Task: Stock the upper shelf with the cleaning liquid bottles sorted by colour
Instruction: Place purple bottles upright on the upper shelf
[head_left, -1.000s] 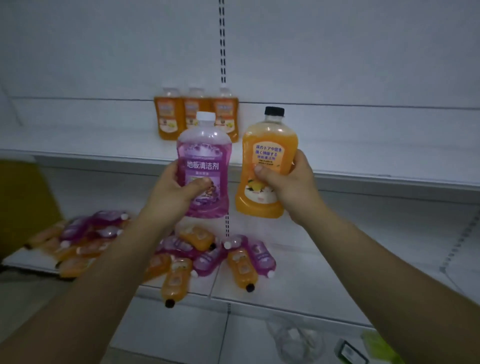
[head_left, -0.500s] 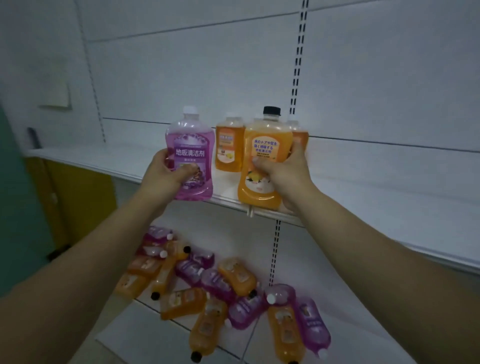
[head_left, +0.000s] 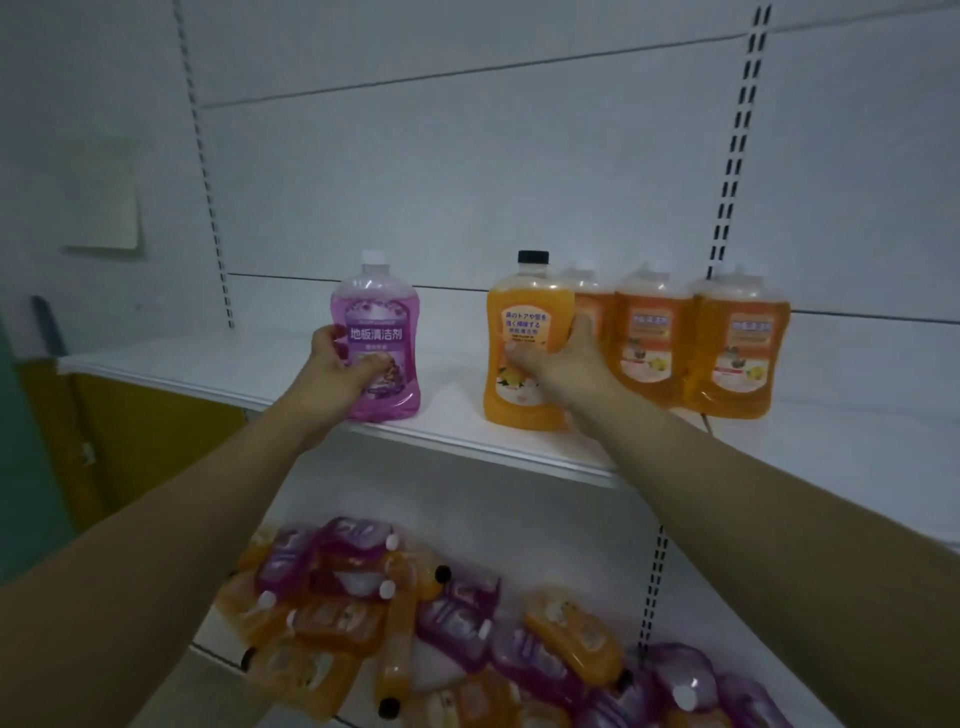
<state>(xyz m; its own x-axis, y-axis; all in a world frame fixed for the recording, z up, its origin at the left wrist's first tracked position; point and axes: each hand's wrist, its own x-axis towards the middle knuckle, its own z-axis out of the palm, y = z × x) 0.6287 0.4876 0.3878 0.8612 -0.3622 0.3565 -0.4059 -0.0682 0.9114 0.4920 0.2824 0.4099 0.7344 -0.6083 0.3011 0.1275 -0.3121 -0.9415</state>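
Head view: upper shelf (head_left: 467, 447) is the landmark, a white board running across the frame with a pale front lip. On it, toward its left part, stands the purple bottle (head_left: 382, 343), upright, long axis vertical, white cap pointing up and label facing the camera; its base sits on the shelf near the front lip. The left hand (head_left: 337, 374) grips it from the left side, fingers (head_left: 371, 366) curled round the lower body across the label's bottom edge. To the right of the purple bottle, well apart from it, stands the orange bottle with the black cap (head_left: 524, 353), also upright with its cap up and its label toward the camera, base on the shelf near the front lip. The right hand (head_left: 566, 364) holds it from the right, thumb laid across the front below the label and the other fingers wrapped behind the body. Just beside it, further right and a little deeper on the shelf, three darker orange bottles (head_left: 696, 338) stand upright in a row, touching or nearly touching one another; the nearest one is partly hidden behind the held bottle. Below the upper shelf, on the lower shelf (head_left: 701, 597), a heap of purple and orange bottles (head_left: 441, 623) lies on their sides, pointing in mixed directions and overlapping.
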